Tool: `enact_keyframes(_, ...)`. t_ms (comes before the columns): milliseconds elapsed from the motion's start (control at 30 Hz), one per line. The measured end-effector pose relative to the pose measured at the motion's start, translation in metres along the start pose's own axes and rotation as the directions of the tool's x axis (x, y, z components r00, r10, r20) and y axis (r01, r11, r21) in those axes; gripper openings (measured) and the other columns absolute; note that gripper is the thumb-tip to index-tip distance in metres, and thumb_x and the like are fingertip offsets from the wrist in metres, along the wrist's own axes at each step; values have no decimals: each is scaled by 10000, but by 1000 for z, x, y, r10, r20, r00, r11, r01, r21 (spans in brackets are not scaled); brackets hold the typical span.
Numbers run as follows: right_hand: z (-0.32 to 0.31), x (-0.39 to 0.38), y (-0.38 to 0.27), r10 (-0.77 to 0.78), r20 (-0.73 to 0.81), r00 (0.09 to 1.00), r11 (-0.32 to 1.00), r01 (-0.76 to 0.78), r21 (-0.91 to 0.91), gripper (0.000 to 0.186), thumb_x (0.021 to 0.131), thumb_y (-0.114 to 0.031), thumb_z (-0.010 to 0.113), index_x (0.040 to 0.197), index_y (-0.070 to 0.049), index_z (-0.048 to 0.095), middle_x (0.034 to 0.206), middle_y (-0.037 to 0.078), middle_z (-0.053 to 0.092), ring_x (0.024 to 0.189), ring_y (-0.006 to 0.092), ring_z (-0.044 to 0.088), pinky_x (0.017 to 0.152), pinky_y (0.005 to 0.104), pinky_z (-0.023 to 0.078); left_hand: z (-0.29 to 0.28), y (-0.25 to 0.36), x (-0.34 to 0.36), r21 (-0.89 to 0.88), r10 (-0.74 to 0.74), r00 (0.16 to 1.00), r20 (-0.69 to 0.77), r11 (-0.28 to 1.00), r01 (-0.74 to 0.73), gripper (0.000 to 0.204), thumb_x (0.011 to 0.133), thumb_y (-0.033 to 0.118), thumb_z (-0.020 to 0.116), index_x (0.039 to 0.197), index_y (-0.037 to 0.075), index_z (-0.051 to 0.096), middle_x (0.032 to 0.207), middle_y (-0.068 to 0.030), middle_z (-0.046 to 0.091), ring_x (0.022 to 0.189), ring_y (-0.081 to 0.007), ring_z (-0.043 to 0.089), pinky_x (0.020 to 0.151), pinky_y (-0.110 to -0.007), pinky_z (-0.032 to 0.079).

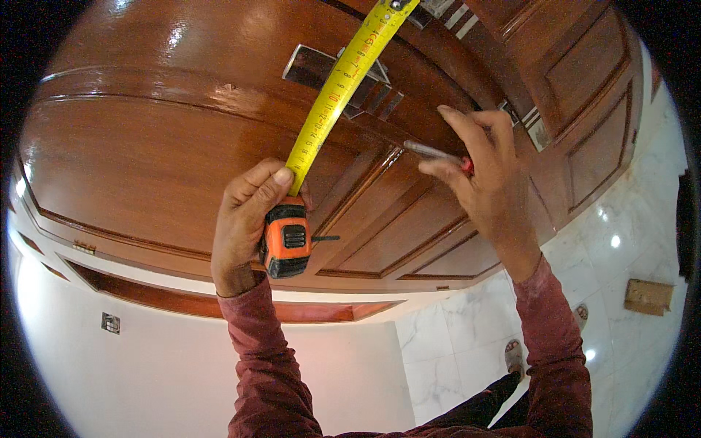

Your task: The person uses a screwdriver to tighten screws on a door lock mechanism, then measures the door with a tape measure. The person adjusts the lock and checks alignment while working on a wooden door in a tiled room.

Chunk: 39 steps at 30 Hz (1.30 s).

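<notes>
My left hand (pixel 247 201) is closed on an orange and black tape measure (pixel 288 239), its thumb pressed on the yellow blade (pixel 337 95) just above the case. The blade runs up and away over a glossy brown wooden door (pixel 139 160), past a dark metal plate (pixel 310 67) on it. To the right, my right hand (pixel 496 179) grips a slim pale tool with a red end (pixel 431 151) between thumb and fingers, its tip pointing left toward the door. Motion blurs the tool, so its exact kind is unclear. Its index finger stretches out above the tool.
Another panelled brown door leaf (pixel 584 73) with metal fittings (pixel 537 130) stands at the right. A white wall (pixel 182 365) with a small socket box (pixel 110 323) lies at lower left. Marble-look tiles (pixel 438 343) cover the floor, where a brown cardboard piece (pixel 648 296) lies.
</notes>
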State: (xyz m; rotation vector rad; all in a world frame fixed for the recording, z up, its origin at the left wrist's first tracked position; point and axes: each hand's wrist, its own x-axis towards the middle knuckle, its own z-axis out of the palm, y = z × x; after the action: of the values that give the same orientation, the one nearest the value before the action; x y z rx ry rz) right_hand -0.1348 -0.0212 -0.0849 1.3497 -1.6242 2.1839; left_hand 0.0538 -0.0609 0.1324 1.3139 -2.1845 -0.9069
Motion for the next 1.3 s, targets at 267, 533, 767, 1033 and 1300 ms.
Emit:
enact_keyframes(267,-58,-132,19,601,223,767,792,-610,-36,312,868,-129,695,1161,-48,624,938,92,576,734,205,569,698,310,476,-6,-15,-10,-26,72,997,-24,997,-73,259,977,267,584,915,22,643,756,-68,647,621,-104,608,556,-243,502)
enact_keyframes(533,-135,-329,-88,838,498,222,240,-970,28,202,903,-219,679,895,-19,649,761,27,625,650,102,557,588,265,468,21,-167,-153,-601,-241,912,333,691,402,304,967,352,589,942,50,585,815,-113,666,703,-194,659,624,-333,576)
enact_keyframes(767,-152,-315,-240,724,630,283,172,-957,232,610,957,-440,579,1397,-34,464,1073,34,629,665,36,496,532,188,389,127,-186,-291,-743,8,833,553,456,490,340,1021,325,490,1048,-1,580,1056,-161,650,1048,-229,616,922,-366,490)
enact_keyframes(1033,-185,-335,-267,722,605,337,139,-927,349,602,942,-495,581,1355,-75,461,1005,-13,591,810,61,549,618,213,473,172,-132,-355,-670,-41,930,366,682,294,352,1035,332,473,1057,5,602,1013,-73,642,873,-123,601,776,-270,502)
enact_keyframes(1300,-227,-315,-253,792,368,487,370,-863,345,659,866,-423,699,1340,-39,451,1034,72,617,885,133,612,728,264,510,222,-97,-341,-582,18,844,536,732,354,353,1034,364,468,1052,43,614,879,-13,627,748,-75,573,668,-227,488)
